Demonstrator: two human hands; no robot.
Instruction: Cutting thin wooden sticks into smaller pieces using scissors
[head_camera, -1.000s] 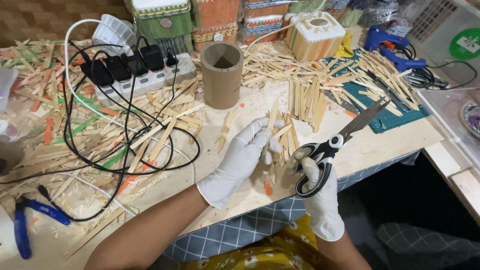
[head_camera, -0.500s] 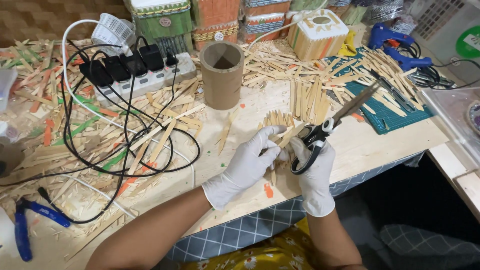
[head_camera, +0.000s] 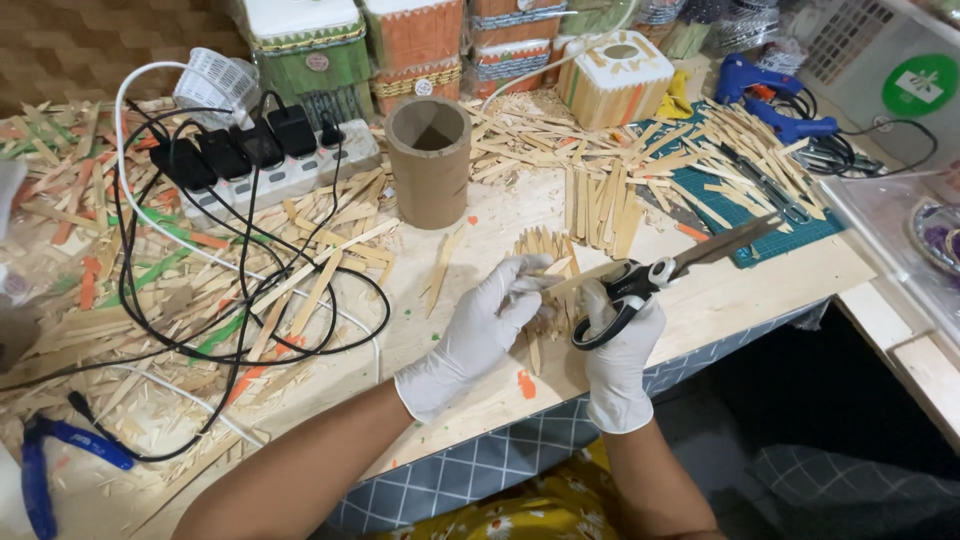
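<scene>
Both hands wear white gloves. My left hand (head_camera: 478, 335) pinches a bundle of wooden craft sticks (head_camera: 545, 250) that fans out over the table. My right hand (head_camera: 618, 355) holds black-handled scissors (head_camera: 668, 268) by the loops, with the blades pointing right and up, just right of the sticks. The two hands touch near the table's front edge. A brown cardboard tube (head_camera: 431, 160) stands upright behind them.
Loose wooden sticks cover the table (head_camera: 720, 295). A white power strip (head_camera: 270, 165) with black plugs and tangled cables lies at left. Decorated stick boxes (head_camera: 618, 72) line the back. A blue glue gun (head_camera: 765, 90) and a green cutting mat (head_camera: 790, 230) sit at right. Blue-handled pliers (head_camera: 60, 460) lie front left.
My hands came together and moved up the table. The left hand took hold of the stick bundle, and the scissors swung closer to it.
</scene>
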